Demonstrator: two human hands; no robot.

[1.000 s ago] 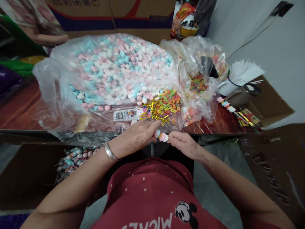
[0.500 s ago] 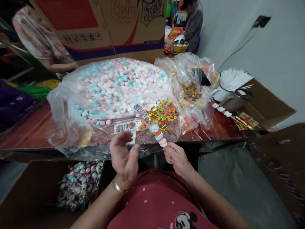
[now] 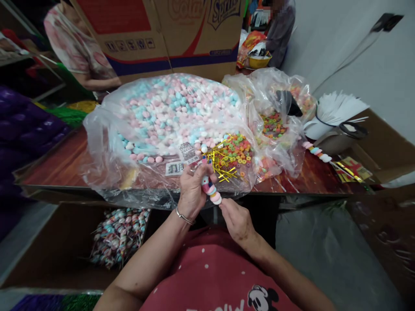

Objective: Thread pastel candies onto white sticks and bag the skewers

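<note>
A skewer of pink, white and blue candies (image 3: 213,194) is held between my hands at the table's front edge. My left hand (image 3: 193,188) is closed round its upper end, where a bit of clear wrapper shows. My right hand (image 3: 236,218) pinches the stick just below the lowest white candy. Behind them lie gold twist ties (image 3: 223,166) and ring-shaped gummies (image 3: 241,151) on clear plastic. Printed labels (image 3: 188,152) lie just beyond my left hand. A big clear bag of pastel candies (image 3: 175,108) covers the middle of the table.
Another skewer (image 3: 317,152) rests at the right, near a white mug of sticks (image 3: 314,129) and a dark mug (image 3: 343,138). A carton (image 3: 42,255) of wrapped skewers stands below left. A large carton (image 3: 168,39) is behind the bag; two people are beyond.
My left hand has gone from open to closed on the upper end of the skewer, moving right. My right hand keeps its pinch. The whole view has shifted slightly.
</note>
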